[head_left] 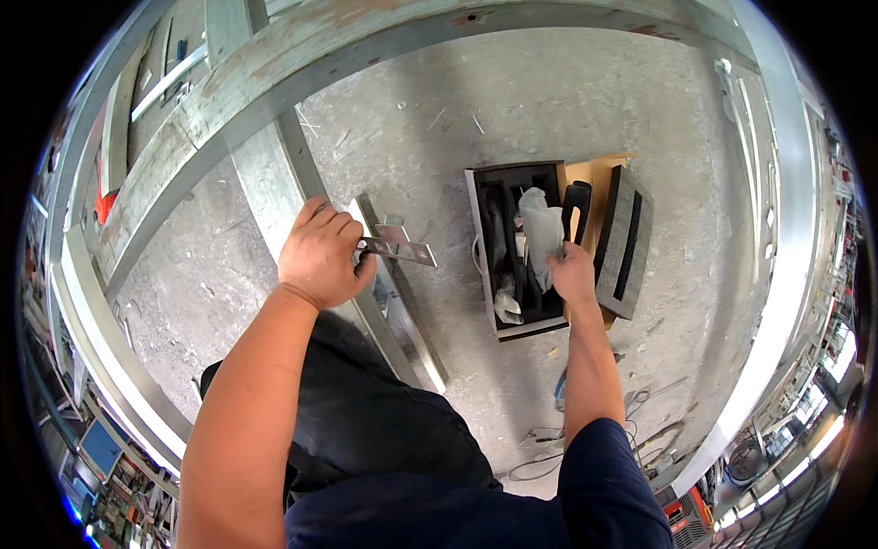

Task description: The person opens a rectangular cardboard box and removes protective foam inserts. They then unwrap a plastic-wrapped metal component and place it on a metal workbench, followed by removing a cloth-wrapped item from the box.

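My left hand (pixel 320 256) is closed around a flat, slotted metal piece (pixel 416 252), which sticks out to the right past my thumb, beside a steel beam (pixel 274 183). To the right, my right hand (pixel 574 276) reaches over an open case (pixel 474 197) lined with dark foam. Its fingers pinch the edge of a translucent plastic bag (pixel 541 224); what the bag wraps cannot be made out. A black, curved, handle-like object (pixel 576 199) lies against the bag, just above my fingertips. Another small clear bag (pixel 508 306) rests in the case's near end.
A grey foam slab (pixel 631 242) with a dark slot leans at the case's right, over tan cardboard (pixel 599 172). Steel frame beams (pixel 366 37) surround the work area. Cables (pixel 640 439) lie on the concrete floor near my right arm. A metal bar (pixel 416 339) lies below my left hand.
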`<action>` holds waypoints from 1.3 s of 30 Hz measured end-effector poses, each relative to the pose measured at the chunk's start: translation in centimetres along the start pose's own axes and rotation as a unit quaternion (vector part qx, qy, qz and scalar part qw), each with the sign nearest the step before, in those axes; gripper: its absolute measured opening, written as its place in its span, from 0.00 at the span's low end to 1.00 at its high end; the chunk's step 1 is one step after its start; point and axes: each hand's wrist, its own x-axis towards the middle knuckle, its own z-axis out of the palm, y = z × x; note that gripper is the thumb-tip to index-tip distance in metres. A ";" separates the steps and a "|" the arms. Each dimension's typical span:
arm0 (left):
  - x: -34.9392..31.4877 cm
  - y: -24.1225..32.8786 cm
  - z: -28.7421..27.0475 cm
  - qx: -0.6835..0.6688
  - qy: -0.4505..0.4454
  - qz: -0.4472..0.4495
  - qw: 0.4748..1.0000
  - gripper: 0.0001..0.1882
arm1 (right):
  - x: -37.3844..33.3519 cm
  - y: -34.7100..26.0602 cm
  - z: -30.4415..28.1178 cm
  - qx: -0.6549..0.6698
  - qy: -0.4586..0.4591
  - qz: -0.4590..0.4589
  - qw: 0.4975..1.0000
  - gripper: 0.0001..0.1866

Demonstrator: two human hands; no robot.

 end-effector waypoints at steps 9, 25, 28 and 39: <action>-0.1 -0.2 -0.2 0.003 -0.001 0.002 1.000 0.11 | -6.8 -6.0 -3.6 0.018 0.052 -0.158 0.986 0.15; -7.2 6.4 -12.4 -0.641 0.120 -0.298 0.698 0.12 | -17.4 -20.9 -14.3 0.453 -0.155 -0.110 0.871 0.18; -15.4 7.4 -12.3 -0.619 0.192 -0.320 0.691 0.12 | -19.8 -27.3 -11.3 0.465 -0.238 -0.201 0.829 0.20; -32.3 14.7 -15.8 -0.751 0.515 -0.284 0.300 0.22 | -36.9 -34.9 -3.0 0.308 -0.520 -0.385 0.697 0.19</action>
